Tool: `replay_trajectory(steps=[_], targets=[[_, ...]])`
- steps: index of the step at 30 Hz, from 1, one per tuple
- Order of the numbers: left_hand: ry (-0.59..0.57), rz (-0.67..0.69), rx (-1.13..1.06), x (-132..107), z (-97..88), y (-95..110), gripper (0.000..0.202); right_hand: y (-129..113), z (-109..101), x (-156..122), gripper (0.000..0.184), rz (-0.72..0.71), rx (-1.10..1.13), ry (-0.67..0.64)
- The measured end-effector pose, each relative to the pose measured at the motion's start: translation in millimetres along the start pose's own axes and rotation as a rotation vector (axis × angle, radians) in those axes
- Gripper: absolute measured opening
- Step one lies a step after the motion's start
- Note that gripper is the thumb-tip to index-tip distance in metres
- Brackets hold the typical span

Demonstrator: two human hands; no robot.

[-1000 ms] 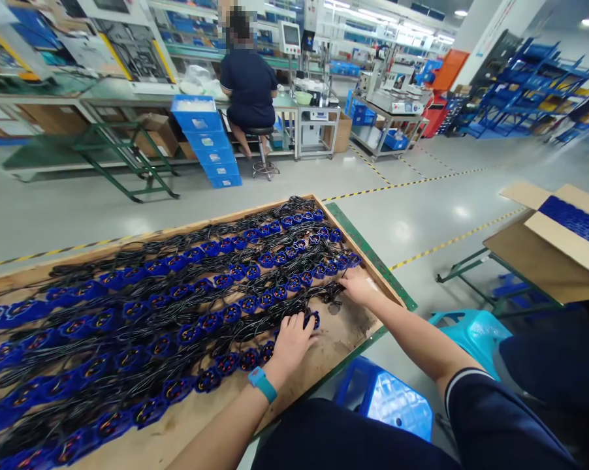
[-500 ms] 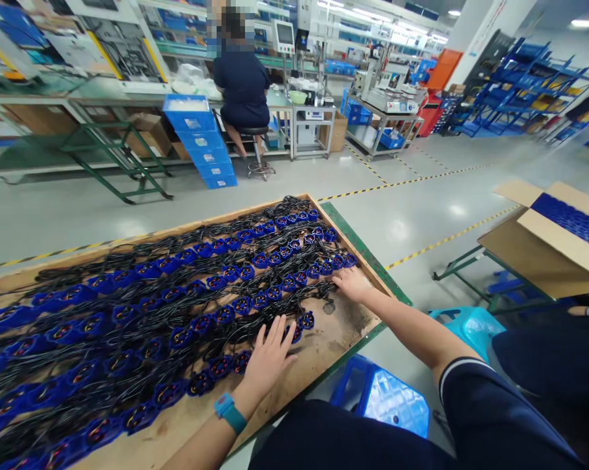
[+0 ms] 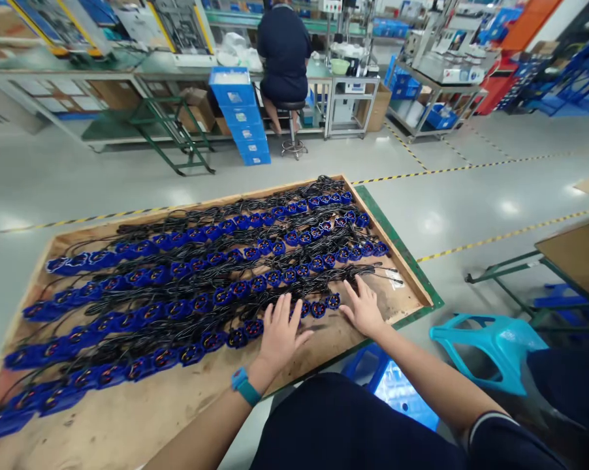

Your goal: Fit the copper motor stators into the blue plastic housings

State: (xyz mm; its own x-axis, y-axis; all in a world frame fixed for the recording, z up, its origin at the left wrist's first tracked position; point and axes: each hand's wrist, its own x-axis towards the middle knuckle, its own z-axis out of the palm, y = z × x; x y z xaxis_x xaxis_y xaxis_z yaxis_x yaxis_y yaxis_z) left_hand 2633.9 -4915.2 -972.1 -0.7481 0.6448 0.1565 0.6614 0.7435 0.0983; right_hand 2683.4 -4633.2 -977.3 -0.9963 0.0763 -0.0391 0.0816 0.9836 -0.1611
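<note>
Rows of round blue plastic housings (image 3: 258, 283) with coloured wires inside lie in a shallow wooden tray (image 3: 152, 418). Bundles of black cable (image 3: 318, 282) run between the rows. My left hand (image 3: 281, 331), with a teal band at the wrist, lies over the nearest row, fingers stretched and apart. It covers part of that row; whether it presses on the housings I cannot tell. My right hand (image 3: 366, 310) has its fingers spread just right of the row's end housing (image 3: 332, 301), its fingertips at the black cables. Nothing shows in either hand.
A green edge (image 3: 397, 241) borders the tray. A teal stool (image 3: 500, 346) and a blue stool (image 3: 402, 391) stand close by on the right. Beyond the tray, a seated person (image 3: 285, 55) faces a workbench beside stacked blue bins (image 3: 245, 117).
My right hand has come back from the tray's right-hand side toward the nearest row's end. My left hand stays over that row. The view has shifted, showing more of the tray's left side.
</note>
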Motion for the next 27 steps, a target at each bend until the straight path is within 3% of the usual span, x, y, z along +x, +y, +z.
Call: replay_trajectory(steps=[4,8,13,16,18,20,24,27], targets=[[-0.026,-0.054,0.075,-27.1,5.0,-30.4,0.081,-6.9,20.3,23.6,0.067,-0.015,-0.027,-0.069],[-0.040,-0.104,0.106,-19.1,16.4,-36.5,0.073,1.1,10.4,43.5,0.064,0.000,-0.026,-0.089],[-0.033,-0.153,0.049,-7.3,14.3,-31.8,0.062,-28.8,-7.8,15.3,0.050,0.100,0.035,0.044],[-0.024,-0.122,-0.003,-12.2,10.5,-35.5,0.064,-67.9,-7.7,-1.0,0.049,-0.078,0.176,0.105],[-0.021,-0.100,-0.002,-16.0,9.2,-38.1,0.066,-91.5,-1.0,-0.5,0.053,-0.256,0.244,0.093],[-0.026,-0.088,0.021,-18.2,8.8,-39.9,0.064,-105.2,9.0,6.9,0.050,-0.335,0.269,0.078],[-0.050,-0.091,0.037,-18.5,8.7,-43.3,0.055,-98.8,21.6,21.0,0.023,-0.379,0.307,0.040],[-0.065,-0.062,0.025,-17.2,7.3,-45.8,0.055,-85.7,16.0,25.0,0.015,-0.451,0.336,-0.002]])
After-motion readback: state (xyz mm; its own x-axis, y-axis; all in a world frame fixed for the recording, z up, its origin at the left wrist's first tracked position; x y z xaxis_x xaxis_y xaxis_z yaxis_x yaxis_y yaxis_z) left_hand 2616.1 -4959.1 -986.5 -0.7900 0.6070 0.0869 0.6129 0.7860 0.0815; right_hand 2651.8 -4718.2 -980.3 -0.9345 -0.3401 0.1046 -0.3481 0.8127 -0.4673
